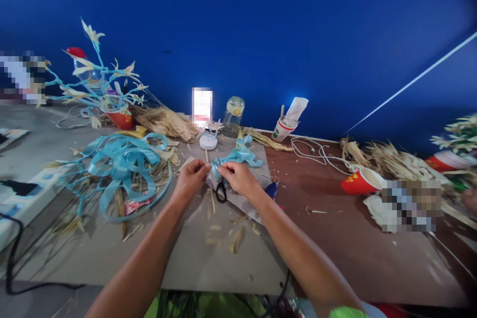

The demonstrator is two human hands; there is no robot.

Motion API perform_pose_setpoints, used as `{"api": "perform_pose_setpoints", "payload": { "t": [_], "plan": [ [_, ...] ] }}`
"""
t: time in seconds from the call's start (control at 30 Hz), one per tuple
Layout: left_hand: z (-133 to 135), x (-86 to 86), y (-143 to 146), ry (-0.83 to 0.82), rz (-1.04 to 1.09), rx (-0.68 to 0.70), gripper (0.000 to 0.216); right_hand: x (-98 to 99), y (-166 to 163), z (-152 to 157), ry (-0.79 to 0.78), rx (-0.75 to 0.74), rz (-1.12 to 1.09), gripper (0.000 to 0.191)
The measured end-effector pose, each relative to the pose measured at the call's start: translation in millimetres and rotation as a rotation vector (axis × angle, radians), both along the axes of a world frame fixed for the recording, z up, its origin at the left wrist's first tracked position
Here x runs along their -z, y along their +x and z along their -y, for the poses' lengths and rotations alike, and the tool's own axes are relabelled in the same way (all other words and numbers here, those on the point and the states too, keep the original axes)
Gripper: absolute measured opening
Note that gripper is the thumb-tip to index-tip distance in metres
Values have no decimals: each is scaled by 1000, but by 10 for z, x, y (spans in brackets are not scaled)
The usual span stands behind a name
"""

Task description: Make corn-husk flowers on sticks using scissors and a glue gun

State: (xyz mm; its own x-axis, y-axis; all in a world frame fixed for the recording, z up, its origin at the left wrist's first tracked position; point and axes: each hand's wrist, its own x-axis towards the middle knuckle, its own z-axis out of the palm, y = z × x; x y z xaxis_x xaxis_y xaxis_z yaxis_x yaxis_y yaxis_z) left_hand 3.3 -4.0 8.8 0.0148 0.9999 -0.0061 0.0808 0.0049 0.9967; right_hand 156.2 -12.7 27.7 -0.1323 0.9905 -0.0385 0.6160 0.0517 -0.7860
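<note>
My left hand (194,175) is pinched closed over the middle of the table; what its fingertips hold is too small to make out. Just to its right, my right hand (240,177) pinches the end of a light blue ribbon (215,169), which shows between the two hands. Below the fingers lie scissors with a black handle (221,192), their upper part partly hidden by my right hand. A thin pale stick (213,202) runs beneath my left fingertips. More blue ribbon (244,148) lies looped behind my right hand.
Loops of blue ribbon (126,169) spread at left, below a blue-stemmed branch of pale husk flowers (100,72) in a red cup (121,119). A glass jar (233,114) and a white cup (283,129) stand behind. Another red cup (359,181) lies tipped at right.
</note>
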Motion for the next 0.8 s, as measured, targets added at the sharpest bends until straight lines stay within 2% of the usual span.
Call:
{"api": "perform_pose_setpoints", "payload": {
  "t": [0.07,0.2,0.27,0.37,0.6,0.8],
  "plan": [
    [-34,10,-47,55,-159,-57,25,15,-24,-15,83,-71,134,23],
    [-74,40,-115,129,-487,-87,22,53,-125,-70,143,-332,425,32],
    [-84,60,-134,124,-585,-85,22,55,-178,-112,170,-430,543,35],
    [-101,88,-157,111,-646,-93,22,49,-225,-182,176,-495,649,32],
    [-136,155,-188,82,-596,-64,21,101,-162,-317,174,-513,544,27],
    [-138,193,-170,88,-588,26,19,95,-128,-329,166,-474,467,22]
  ]
}}
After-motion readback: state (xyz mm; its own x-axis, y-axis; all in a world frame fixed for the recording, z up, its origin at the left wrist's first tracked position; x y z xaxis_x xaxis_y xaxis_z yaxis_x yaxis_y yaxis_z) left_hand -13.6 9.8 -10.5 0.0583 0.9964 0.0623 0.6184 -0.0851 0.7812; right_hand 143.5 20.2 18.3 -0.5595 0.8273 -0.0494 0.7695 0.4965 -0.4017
